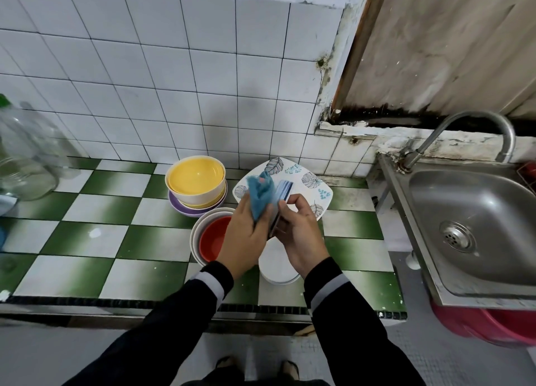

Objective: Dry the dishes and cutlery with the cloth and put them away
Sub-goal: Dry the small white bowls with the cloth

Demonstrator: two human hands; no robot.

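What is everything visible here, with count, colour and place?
cloth: one, blue, against the striped plate
striped plate: one, blue-white, held on edge
leaf-patterned plate: one, white, by the wall
yellow bowls: at least two, stacked on purple dish
red bowl: one, inside white bowl
white dish: one, under the hands
plastic bottle: one, clear, far left
sink: one, steel, right, with tap
basin: one, red, below sink
counter: green-white tiles
left hand: grips cloth
right hand: holds striped plate
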